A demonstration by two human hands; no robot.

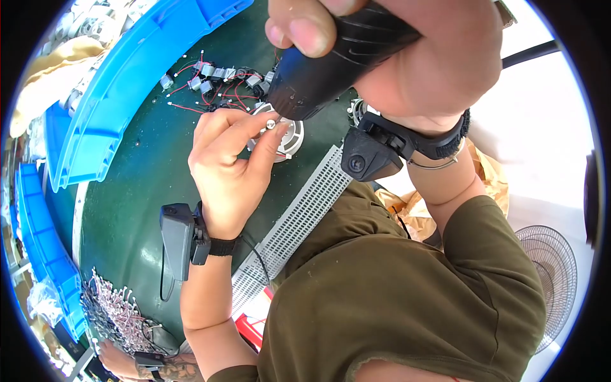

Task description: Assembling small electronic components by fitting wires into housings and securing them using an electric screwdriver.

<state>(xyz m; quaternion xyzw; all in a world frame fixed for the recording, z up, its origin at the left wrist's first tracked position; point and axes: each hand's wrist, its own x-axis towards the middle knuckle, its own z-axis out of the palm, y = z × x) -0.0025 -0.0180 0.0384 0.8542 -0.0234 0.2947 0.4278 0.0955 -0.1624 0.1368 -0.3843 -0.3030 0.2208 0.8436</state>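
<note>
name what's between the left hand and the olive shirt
From the left hand to the olive shirt, the head view shows green tabletop, then a pale perforated strip.

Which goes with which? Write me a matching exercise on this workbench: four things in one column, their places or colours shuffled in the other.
Things:
1. tool
2. bins
3. fan
4. mesh strip

Places or colours:
A. blue
B. along the near edge of the table
C. in the right hand
D. low at the picture's right

Pairs: 1-C, 2-A, 3-D, 4-B.
</note>
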